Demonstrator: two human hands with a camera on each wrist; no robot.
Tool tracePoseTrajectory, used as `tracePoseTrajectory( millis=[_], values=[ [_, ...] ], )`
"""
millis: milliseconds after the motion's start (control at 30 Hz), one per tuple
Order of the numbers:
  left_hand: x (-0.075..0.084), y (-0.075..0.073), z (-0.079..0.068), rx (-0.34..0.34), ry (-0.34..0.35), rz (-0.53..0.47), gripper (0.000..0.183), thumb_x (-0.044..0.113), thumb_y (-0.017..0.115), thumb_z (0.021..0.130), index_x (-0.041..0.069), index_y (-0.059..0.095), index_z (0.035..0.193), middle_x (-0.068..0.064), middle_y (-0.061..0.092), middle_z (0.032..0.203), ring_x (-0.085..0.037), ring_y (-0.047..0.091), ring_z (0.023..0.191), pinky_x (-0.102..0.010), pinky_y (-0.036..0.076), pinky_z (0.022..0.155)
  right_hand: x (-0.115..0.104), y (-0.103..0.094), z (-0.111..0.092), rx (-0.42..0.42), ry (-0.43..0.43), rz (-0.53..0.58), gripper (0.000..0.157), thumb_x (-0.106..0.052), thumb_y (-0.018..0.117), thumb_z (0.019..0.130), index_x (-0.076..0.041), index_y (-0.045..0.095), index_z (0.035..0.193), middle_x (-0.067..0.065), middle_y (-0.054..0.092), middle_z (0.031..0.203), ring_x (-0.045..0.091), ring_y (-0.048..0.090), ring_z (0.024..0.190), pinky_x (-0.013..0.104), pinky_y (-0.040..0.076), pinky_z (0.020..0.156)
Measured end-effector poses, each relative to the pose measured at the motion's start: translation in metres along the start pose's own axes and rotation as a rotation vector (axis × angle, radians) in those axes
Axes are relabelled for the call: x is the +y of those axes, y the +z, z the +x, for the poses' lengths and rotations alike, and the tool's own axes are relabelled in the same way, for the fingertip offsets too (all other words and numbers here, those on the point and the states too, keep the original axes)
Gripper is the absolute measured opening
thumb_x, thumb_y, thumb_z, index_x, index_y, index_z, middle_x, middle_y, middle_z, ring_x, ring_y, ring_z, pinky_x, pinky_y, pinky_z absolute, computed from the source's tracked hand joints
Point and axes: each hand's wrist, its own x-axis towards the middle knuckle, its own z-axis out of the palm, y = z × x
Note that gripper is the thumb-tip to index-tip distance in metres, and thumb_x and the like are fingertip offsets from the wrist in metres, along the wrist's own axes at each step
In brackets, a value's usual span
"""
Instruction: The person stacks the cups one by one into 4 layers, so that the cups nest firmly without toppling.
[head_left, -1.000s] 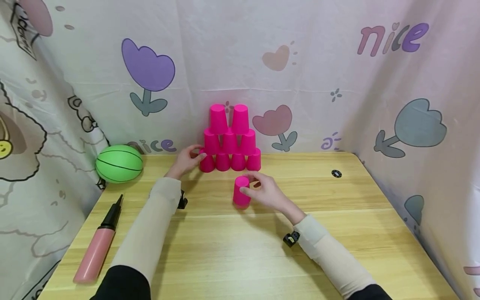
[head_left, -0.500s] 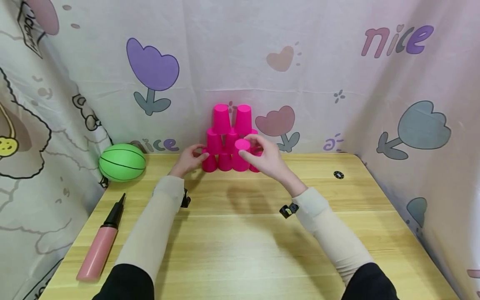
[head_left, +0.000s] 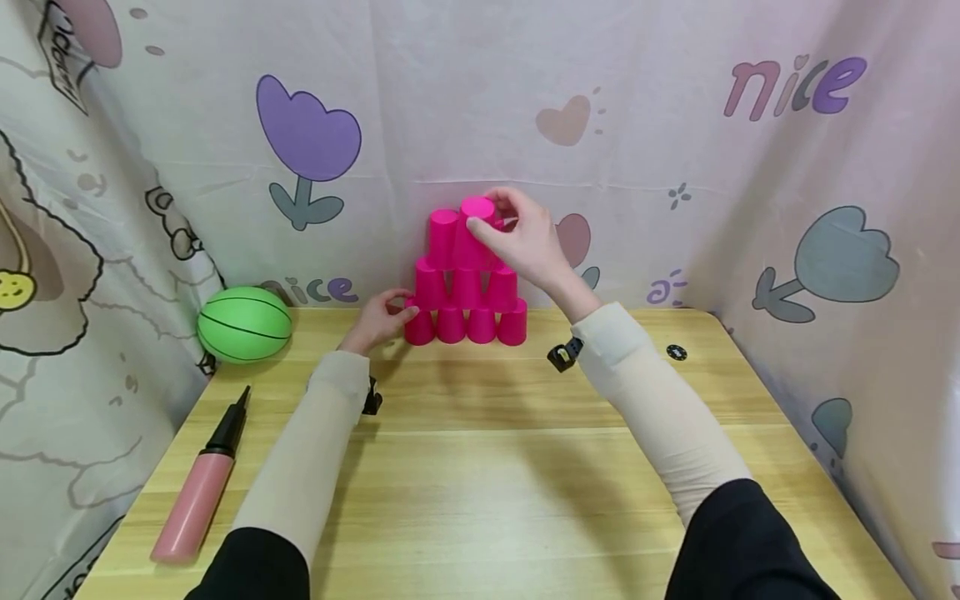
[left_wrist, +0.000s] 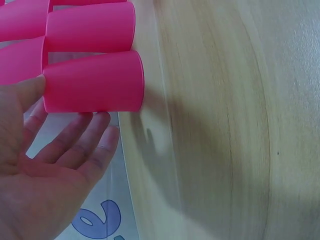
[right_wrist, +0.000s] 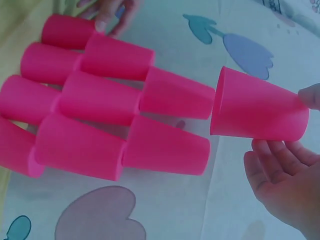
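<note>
My right hand (head_left: pixel 527 240) pinches an upside-down pink plastic cup (head_left: pixel 472 243) between thumb and fingers, high at the stack. In the right wrist view this held cup (right_wrist: pixel 260 106) is just above the two top cups, its rim close over their bases. Below, pink cups stand upside down in a pyramid: several in the bottom row, three in the middle row (head_left: pixel 467 292), two at the top. My left hand (head_left: pixel 378 322) touches the bottom-left cup (left_wrist: pixel 95 82), thumb at its upper edge and fingers extended along its outer side.
A green ball (head_left: pixel 244 325) sits at the table's back left, with a pink hand pump (head_left: pixel 197 500) in front of it. A small black disc (head_left: pixel 677 352) lies at the back right. Behind the stack hangs a printed curtain (head_left: pixel 450 100).
My right hand has lifted the cup off the table, carrying it back and up over the pyramid. My left hand has stayed at the bottom-left cup.
</note>
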Motion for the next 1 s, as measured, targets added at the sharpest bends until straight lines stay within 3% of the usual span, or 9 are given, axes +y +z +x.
tracePoseTrajectory(
  millis=[400,633,1000],
  values=[
    [0.001,0.0,-0.002,-0.014,-0.037,-0.032,0.052,0.028,0.062,0.107,0.008,0.048,0.153,-0.029,0.054,0.149,-0.046,0.054,0.136,-0.057,0.052,0.111,-0.014,0.005,0.04,0.001,0.125,0.075,0.04,-0.035,0.074,0.096,-0.018,0.063,0.13,0.0,0.066,0.118,0.016,0.068,0.104,0.026,0.056,0.091],
    [0.001,0.0,-0.003,-0.015,-0.047,-0.044,0.053,0.029,0.062,0.106,0.009,0.049,0.153,-0.03,0.054,0.149,-0.046,0.054,0.137,-0.058,0.052,0.11,-0.014,0.006,0.054,0.023,0.09,-0.037,0.038,-0.033,0.07,0.098,-0.014,0.062,0.13,0.002,0.068,0.119,0.013,0.062,0.104,0.023,0.052,0.09],
    [0.004,-0.004,-0.003,-0.016,-0.066,-0.041,0.052,0.03,0.062,0.107,0.011,0.048,0.153,-0.028,0.051,0.151,-0.046,0.052,0.138,-0.059,0.052,0.11,-0.01,0.011,0.071,0.029,0.108,-0.053,0.034,-0.034,0.066,0.098,-0.012,0.063,0.124,-0.002,0.064,0.111,0.012,0.059,0.102,0.022,0.049,0.088]
  ],
)
